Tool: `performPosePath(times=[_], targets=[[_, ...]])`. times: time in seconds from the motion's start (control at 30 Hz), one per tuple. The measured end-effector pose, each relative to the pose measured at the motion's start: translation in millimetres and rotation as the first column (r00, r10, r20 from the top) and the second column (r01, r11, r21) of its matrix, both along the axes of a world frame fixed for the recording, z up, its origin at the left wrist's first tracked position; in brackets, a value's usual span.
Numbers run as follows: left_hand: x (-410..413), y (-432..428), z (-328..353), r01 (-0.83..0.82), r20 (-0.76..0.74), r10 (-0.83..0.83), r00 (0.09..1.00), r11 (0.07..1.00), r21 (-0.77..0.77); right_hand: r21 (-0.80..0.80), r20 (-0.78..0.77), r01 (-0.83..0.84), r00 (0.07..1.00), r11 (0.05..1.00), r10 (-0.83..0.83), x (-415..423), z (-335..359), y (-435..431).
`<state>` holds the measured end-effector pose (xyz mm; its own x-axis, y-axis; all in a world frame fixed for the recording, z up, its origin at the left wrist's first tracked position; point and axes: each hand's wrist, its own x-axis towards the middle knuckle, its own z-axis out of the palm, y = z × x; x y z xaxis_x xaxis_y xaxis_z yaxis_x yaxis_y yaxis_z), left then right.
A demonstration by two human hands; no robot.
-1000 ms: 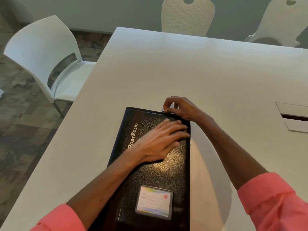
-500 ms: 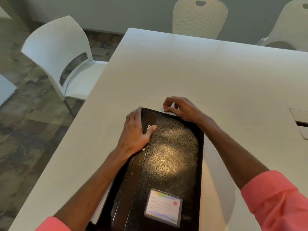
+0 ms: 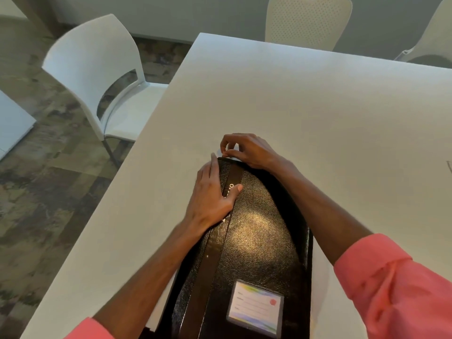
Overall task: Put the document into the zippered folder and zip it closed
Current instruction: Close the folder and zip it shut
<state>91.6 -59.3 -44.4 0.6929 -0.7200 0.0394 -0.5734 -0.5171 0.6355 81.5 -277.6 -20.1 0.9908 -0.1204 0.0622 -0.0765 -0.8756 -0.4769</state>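
A black textured zippered folder lies closed on the white table, long side running away from me, with a name card window near my end. My left hand rests flat on the folder's far left part, over its spine and lettering, fingers together. My right hand is at the far edge of the folder, thumb and fingers pinched on something small there, apparently the zipper pull. The document is not visible.
A white chair stands left of the table, close to its edge. Two more white chairs stand at the far side. The table's left edge runs diagonally just left of the folder.
My left hand slid from the folder's middle to its far left corner. My right hand moved left along the far edge. The view shifted leftward.
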Motion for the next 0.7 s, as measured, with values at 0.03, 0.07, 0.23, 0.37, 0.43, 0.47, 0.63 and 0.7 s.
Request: performPosePath(times=[0.03, 0.07, 0.23, 0.37, 0.43, 0.47, 0.63, 0.7], targets=[[0, 0, -1, -0.006, -0.006, 0.006, 1.0, 1.0, 0.004, -0.007, -0.007, 0.01, 1.0, 1.0, -0.01, -1, 1, 2], [0, 0, -1, -0.01, -0.005, 0.01, 1.0, 1.0, 0.009, -0.015, -0.013, 0.03, 0.999, 0.999, -0.03, -3, 3, 5], [1, 2, -1, -0.002, 0.025, 0.001, 1.0, 0.999, 0.045, 0.071, 0.048, 0.294, 0.953, 0.953, -0.298, -33, 12, 28], [-11, 10, 5, -0.005, 0.109, -0.01, 0.994, 0.991, 0.136, 0.087, 0.1, 0.597, 0.791, 0.798, -0.603, -99, 8, 71], [-23, 22, 8, 0.017, 0.139, -0.043, 0.989, 0.983, 0.185, 0.033, 0.015, 0.7, 0.714, 0.714, -0.7, -141, 6, 105], [-30, 29, 10, 0.027, 0.155, -0.057, 0.986, 0.981, 0.193, -0.012, -0.013, 0.731, 0.683, 0.683, -0.731, -161, 5, 123], [-66, 61, 7, 0.075, 0.16, -0.109, 0.981, 0.975, 0.208, -0.157, -0.155, 0.713, 0.665, 0.683, -0.73, -226, -10, 181], [-77, 63, 3, 0.065, 0.185, -0.108, 0.977, 0.972, 0.228, -0.163, -0.165, 0.697, 0.679, 0.699, -0.715, -234, -18, 186]])
